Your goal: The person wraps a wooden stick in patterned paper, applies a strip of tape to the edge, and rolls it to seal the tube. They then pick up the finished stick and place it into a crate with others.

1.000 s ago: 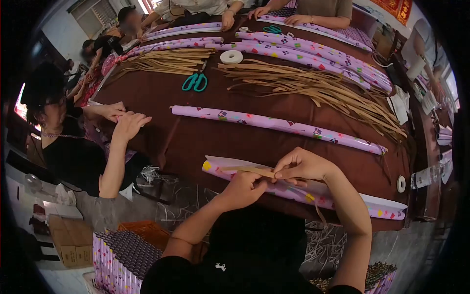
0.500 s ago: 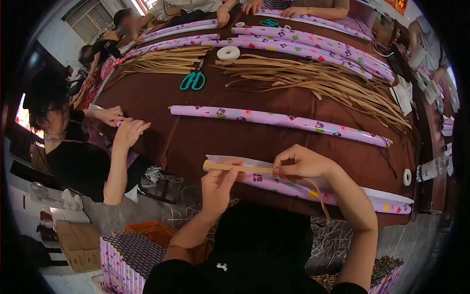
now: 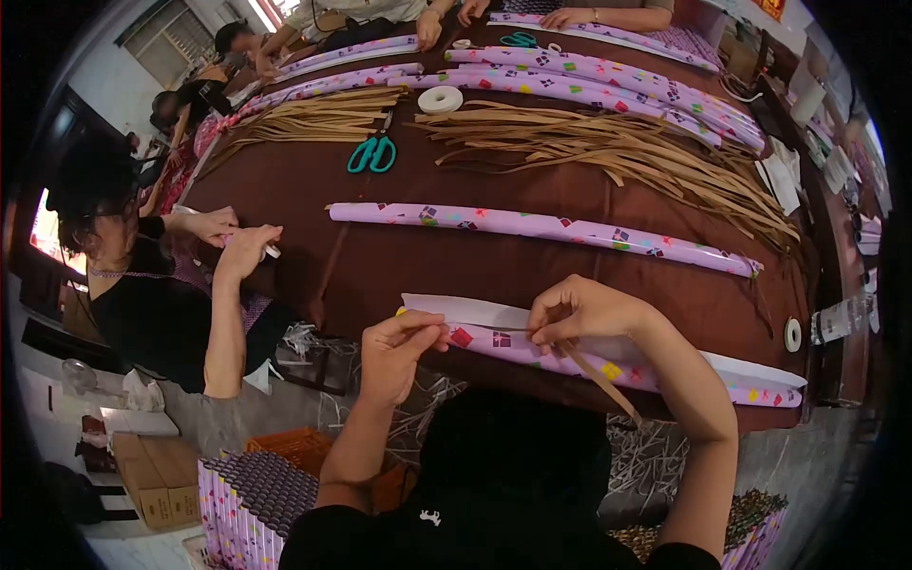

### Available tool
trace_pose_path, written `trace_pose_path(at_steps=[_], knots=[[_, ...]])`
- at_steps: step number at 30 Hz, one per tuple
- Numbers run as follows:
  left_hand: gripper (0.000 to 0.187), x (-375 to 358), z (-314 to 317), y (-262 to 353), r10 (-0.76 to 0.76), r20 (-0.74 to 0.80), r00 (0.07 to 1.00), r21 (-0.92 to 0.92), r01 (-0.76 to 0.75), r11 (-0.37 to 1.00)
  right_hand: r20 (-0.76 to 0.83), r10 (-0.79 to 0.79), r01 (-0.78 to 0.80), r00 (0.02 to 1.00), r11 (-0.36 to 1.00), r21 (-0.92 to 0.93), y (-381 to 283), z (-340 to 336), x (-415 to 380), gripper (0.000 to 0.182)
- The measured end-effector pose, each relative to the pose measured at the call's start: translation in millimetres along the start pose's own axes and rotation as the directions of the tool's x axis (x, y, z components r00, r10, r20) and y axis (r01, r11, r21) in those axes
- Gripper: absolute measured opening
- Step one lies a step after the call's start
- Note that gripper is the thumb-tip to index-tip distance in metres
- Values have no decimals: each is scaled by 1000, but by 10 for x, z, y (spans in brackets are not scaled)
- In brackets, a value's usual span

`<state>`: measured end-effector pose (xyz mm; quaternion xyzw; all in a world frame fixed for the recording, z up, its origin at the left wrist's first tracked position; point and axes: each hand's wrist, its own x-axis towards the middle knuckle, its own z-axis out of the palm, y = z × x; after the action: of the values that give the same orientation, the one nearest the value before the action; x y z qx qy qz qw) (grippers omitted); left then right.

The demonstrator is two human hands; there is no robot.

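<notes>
Down below the near edge of the tabletop (image 3: 408,266), bundles of printed tubes (image 3: 228,508) stand near an orange crate (image 3: 294,446), with pale scraps (image 3: 646,456) all over the floor. Right along that near edge lies a purple patterned wrap (image 3: 503,342), partly rolled, its white inner side showing along the far side. The left hand (image 3: 392,350) is at the wrap's left end, thumb and index fingers drawn together; can't tell what, if anything, is between them. The right hand (image 3: 584,315) is over the wrap farther right, thumb and index together too, and a tan strip (image 3: 603,382) trails from under it past the near edge. Can't make out exactly what's pinched there either. Past the hands, a closed purple roll (image 3: 541,228) lies across the middle, with a white tape roll (image 3: 793,334) near the right edge. At the left edge, a co-worker (image 3: 142,304) in dark clothes has both hands on something small. Farther back you get teal scissors (image 3: 371,154) between two piles of tan strips (image 3: 617,152), plus another white ring of tape (image 3: 440,100) nearby. Beyond that there's a group of purple rolls (image 3: 608,84), then more people around the far edge.
</notes>
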<state>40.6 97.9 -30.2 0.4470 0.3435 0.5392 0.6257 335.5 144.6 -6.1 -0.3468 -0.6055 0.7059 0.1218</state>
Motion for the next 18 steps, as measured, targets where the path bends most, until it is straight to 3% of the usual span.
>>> trace_pose_path(at_steps=[4, 6, 10, 13, 16, 18], knots=[[15, 16, -32, 29, 56, 104, 993, -6, -56, 998, 23, -43, 42, 999, 999, 10, 51, -14, 7, 12], [16, 13, -51, 40, 57, 87, 995, 141, -69, 988, 36, -92, 93, 995, 996, -16, 98, -42, 24, 17], [17, 22, -47, 73, 98, 109, 989, 254, -123, 959, 9, -65, 66, 998, 996, -58, 85, -35, 17, 19], [14, 24, -21, 104, 80, 52, 995, 261, -91, 961, 11, -84, 84, 996, 994, -66, 55, -40, 7, 16], [14, 48, -54, 126, -18, -56, 998, 300, 34, 953, 2, 45, -45, 999, 997, -65, 6, -43, -2, 17], [11, 117, -184, 127, 32, -86, 996, 695, 37, 718, 0, -112, 111, 994, 986, -128, 113, -50, 51, 20]])
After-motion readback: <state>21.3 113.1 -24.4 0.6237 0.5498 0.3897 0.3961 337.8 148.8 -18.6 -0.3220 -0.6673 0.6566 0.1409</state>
